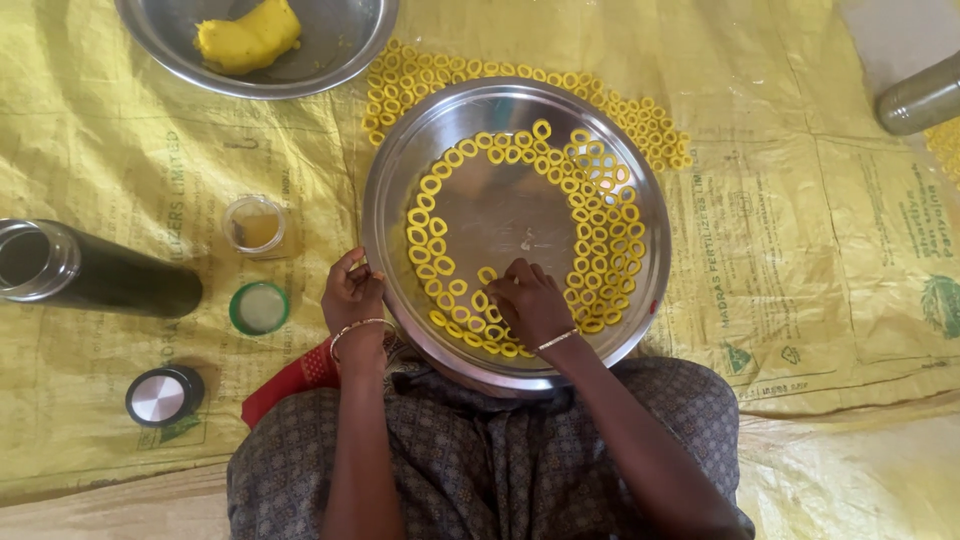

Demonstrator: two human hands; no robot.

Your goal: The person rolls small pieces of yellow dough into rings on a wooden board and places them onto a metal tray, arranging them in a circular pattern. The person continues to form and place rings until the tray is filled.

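Near the frame's centre, the right hand [527,300] pinched a dough ring [487,274] on the steel plate [395,190] — fingers narrow, to keep its shape; the left hand [352,295], curled, steadied the rim.

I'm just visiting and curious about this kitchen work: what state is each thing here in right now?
Large round steel plate: partly filled, yellow dough rings around its edge, centre bare.
Steel bowl: holds a lump of yellow dough.
Dark steel flask: lying on its side, uncapped.
Round flask cap: off.
Small glass jar: open, yellowish liquid inside.
Green-rimmed lid: off.
Right hand: resting on rings.
Left hand: pinched, at the plate's rim.
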